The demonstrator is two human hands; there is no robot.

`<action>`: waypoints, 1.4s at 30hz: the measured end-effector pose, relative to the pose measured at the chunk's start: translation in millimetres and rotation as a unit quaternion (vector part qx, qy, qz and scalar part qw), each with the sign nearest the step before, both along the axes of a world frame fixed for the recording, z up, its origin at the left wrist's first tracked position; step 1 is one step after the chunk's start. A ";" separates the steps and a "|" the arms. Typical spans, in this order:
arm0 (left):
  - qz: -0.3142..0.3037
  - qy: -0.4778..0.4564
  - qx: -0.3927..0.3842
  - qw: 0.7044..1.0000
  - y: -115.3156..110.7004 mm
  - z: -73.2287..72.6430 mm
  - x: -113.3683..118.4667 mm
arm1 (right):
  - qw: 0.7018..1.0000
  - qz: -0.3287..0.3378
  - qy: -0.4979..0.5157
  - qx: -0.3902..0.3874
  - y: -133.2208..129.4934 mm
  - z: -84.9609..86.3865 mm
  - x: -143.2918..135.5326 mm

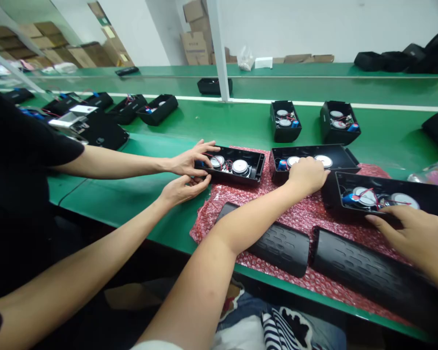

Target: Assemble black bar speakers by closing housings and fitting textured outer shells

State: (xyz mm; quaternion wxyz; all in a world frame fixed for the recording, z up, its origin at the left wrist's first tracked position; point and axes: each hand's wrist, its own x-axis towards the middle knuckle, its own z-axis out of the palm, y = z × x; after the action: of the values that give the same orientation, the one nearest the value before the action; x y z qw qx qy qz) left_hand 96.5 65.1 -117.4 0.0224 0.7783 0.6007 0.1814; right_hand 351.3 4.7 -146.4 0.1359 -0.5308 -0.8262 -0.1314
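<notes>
My left hand (308,174) is curled over the near side of an open black speaker housing (314,151), its fingertips partly hidden. Inside that housing are two round speaker drivers and a blue cylindrical part. To the right, my right hand (418,233) grips the near wall of a second speaker housing (354,211), thumb outside and fingers over the rim. White drivers, red wires and a blue cylinder (351,199) show inside it. Two black slotted covers (281,248) lie in front, on pink bubble wrap (224,194).
At left, a co-worker's two hands (190,160) hold another speaker housing (253,177). More housings (285,121) stand along the green bench (237,119). A white post (219,48) rises behind, and cartons (197,46) are stacked at the back.
</notes>
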 end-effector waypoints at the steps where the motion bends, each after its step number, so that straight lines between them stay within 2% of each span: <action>1: -0.002 -0.005 -0.019 1.000 0.5 3.0 -1.2 | 1.000 -0.006 0.012 -0.016 0.4 1.3 1.3; 6: -0.038 -0.027 -0.140 0.989 11.4 28.8 -18.7 | 0.978 -0.057 0.082 -0.185 7.6 14.0 15.0; 11: -0.043 -0.106 -0.248 0.962 26.3 51.9 -34.9 | 0.941 -0.059 0.097 -0.320 18.8 43.3 14.6; 14: -0.029 -0.123 -0.298 0.946 34.8 58.0 -36.5 | 0.924 -0.046 0.121 -0.359 25.6 60.0 4.1; 17: -0.025 -0.102 -0.343 0.933 39.3 62.7 -33.3 | 0.927 -0.053 0.121 -0.352 28.6 68.0 -5.1; 21: -0.034 0.023 -0.294 0.955 35.1 67.0 -23.6 | 0.939 -0.058 0.125 -0.316 23.6 66.5 -9.7; 25: -0.038 0.120 -0.240 0.963 29.6 63.8 -14.2 | 0.940 -0.063 0.158 -0.294 15.0 63.2 -12.1; 32: 0.008 0.122 -0.222 0.967 40.2 57.6 -14.8 | 0.940 -0.107 0.145 -0.291 11.7 69.2 -17.0; 36: 0.021 0.115 -0.177 0.977 39.1 51.5 -13.5 | 0.932 -0.076 0.160 -0.315 4.0 68.5 -23.2; 39: 0.028 0.108 -0.136 0.984 25.0 37.6 -8.3 | 0.955 -0.084 0.122 -0.256 -8.1 57.1 -33.8; 42: 0.025 0.100 -0.059 0.993 7.8 18.5 -2.9 | 0.978 -0.106 0.053 -0.173 -17.8 38.4 -43.6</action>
State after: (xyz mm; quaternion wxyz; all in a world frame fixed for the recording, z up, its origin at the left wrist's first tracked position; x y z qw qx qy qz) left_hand 93.5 72.9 -98.9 0.0033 0.7744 0.6291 0.0673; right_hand 307.7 -13.1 -108.0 0.0707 -0.6374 -0.7668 0.0283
